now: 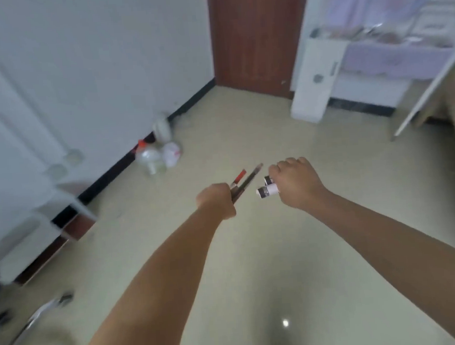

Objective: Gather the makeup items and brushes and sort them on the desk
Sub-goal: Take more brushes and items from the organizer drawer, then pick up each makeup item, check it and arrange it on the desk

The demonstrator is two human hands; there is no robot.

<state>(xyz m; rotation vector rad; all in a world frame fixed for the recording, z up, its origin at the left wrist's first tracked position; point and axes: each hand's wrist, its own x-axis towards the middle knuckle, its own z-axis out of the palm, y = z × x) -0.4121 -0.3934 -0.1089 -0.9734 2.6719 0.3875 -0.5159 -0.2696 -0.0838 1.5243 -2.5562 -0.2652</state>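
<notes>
Left hand (217, 200) grips brushes (244, 182); right hand (297, 181) tubes (267, 191).

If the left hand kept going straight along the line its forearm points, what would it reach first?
The left hand, gripping thin sticks, points up and right. Nothing stands close ahead; bare floor follows, then probably the brown door. Depth is unclear in this blurred view.

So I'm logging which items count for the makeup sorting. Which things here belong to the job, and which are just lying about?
Part of the job:
- slim brushes and sticks, gripped in the left hand
- small white tubes, held in the right hand

Just lying about:
- plastic bottles on the floor by the wall
- white plastic bag beside them
- white cabinet near the door
</notes>
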